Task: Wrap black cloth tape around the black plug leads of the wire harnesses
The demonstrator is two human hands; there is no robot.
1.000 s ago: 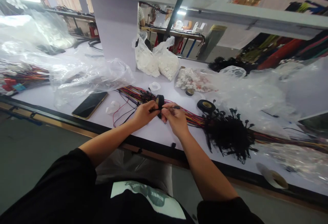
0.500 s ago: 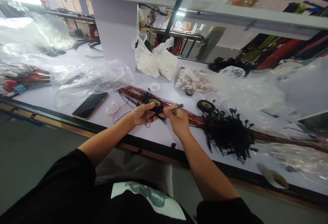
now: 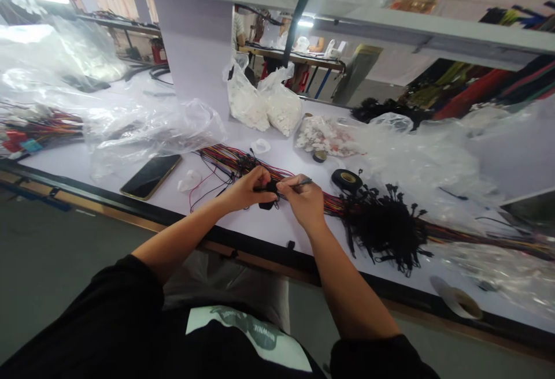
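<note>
My left hand (image 3: 248,189) is closed around a roll of black tape (image 3: 267,203), seen edge-on and mostly covered by the fingers. Beside it, my right hand (image 3: 304,199) pinches a thin black cable (image 3: 307,181), whose tip sticks out past the fingers. The two hands nearly meet in front of a bundle of red, yellow and black wires (image 3: 225,156) lying across the table. To the right, a thick cluster of black connectors and cable ends (image 3: 385,226) rests on the same bundle.
A second black tape roll (image 3: 347,179) lies right of my hands. On the left is a phone (image 3: 151,177) by a clear plastic bag (image 3: 151,130). Bags of white parts (image 3: 284,110) stand behind. Another tape roll (image 3: 462,303) sits near the front edge.
My left hand has turned the tape roll from face-up to edge-on and lower, with its fingers curling over the top. My right hand still pinches the cable in nearly the same place.
</note>
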